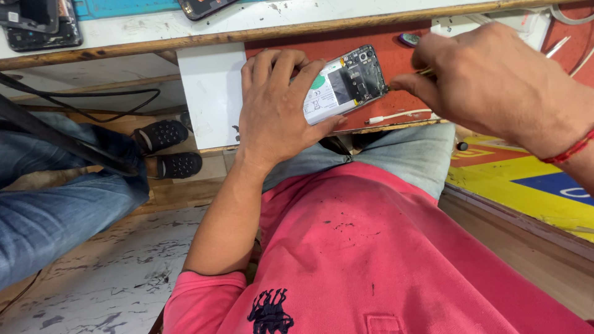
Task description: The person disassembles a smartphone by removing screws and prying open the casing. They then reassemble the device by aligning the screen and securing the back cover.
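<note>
Head view: my left hand [272,108] grips the opened phone [346,83]; my right hand [489,80] pinches a thin tool [426,72] at its edge, so the next move needs steady, light pressure.

There is 1 opened phone [346,83] near 12 o'clock, held between 2 hands: the left hand [272,111] and the right hand [489,80]. At 9 o'clock lie 2 black sandals [168,148], with 2 more phones [40,25] at 10 o'clock on the table [154,28]. A white cable [396,115] makes 1.
</note>
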